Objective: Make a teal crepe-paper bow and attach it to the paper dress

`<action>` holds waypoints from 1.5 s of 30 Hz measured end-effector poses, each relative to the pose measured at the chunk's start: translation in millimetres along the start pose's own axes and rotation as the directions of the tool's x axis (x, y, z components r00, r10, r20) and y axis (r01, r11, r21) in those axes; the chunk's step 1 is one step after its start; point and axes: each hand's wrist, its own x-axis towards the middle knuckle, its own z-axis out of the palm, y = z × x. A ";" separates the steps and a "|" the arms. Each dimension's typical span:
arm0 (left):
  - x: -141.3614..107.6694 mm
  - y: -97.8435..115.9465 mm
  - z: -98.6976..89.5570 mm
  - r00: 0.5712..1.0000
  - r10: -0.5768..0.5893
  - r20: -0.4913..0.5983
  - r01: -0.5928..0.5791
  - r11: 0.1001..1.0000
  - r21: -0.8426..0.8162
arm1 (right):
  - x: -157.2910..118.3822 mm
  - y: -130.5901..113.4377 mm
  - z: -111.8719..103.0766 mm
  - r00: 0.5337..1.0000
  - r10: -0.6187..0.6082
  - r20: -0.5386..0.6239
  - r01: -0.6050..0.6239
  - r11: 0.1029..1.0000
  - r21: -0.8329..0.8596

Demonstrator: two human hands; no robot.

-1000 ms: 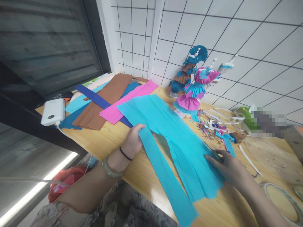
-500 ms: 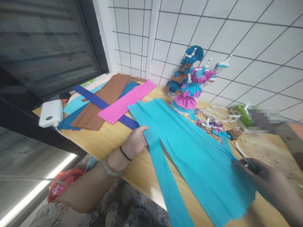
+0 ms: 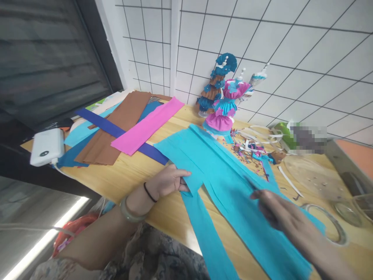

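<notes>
A wide turquoise sheet of crepe paper [image 3: 230, 194] lies across the wooden table, with a long cut splitting a strip from its left side. My left hand [image 3: 169, 182] pinches the sheet's left edge between thumb and fingers, close to the top of that cut. Over the sheet's right half, my right hand [image 3: 276, 212] is closed round a pair of scissors [image 3: 249, 182]. The dark blades point towards the cut but are blurred, and my fingers hide the handles.
Brown [image 3: 128, 116], pink [image 3: 148, 126] and dark blue paper strips [image 3: 101, 126] overlap at the left, beside a white power bank [image 3: 47, 147]. Paper-decorated towers [image 3: 220, 122] stand by the tiled wall. Scraps [image 3: 253, 149] and a tape roll [image 3: 339, 229] lie at the right.
My right hand with the scissors has moved left and in over the turquoise paper. My left hand has shifted slightly down, bending the paper's edge. The view has turned a little right.
</notes>
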 end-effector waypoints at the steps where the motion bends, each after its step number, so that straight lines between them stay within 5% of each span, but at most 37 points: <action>1: -0.6 0.1 0.5 1.000 -0.006 -0.006 0.006 1.000 0.013 | -3.6 -10.7 11.8 0.993 0.012 0.119 -0.025 0.994 0.105; 5: -2.5 -0.2 2.6 1.000 0.001 -0.016 0.001 0.996 0.092 | -6.3 -39.5 46.0 0.884 -0.037 0.465 -0.122 0.944 0.307; 10: -3.5 -1.0 5.5 0.999 0.029 -0.022 -0.026 0.990 0.138 | 3.1 -44.1 57.7 0.801 -0.015 0.599 -0.230 0.915 0.331; 17: -2.9 -2.8 4.4 0.999 0.051 -0.017 -0.048 0.990 0.135 | 16.6 -46.1 61.5 0.830 0.039 0.556 -0.288 0.884 0.368; 31: -2.3 -3.2 3.5 0.997 0.048 0.060 -0.054 0.992 0.112 | 35.4 -54.8 70.3 0.821 -0.139 0.554 -0.163 0.872 0.461; 45: -3.6 -0.1 8.4 0.999 0.043 -0.001 -0.043 0.993 0.110 | 37.5 -54.7 72.3 0.809 -0.079 0.583 -0.294 0.804 0.517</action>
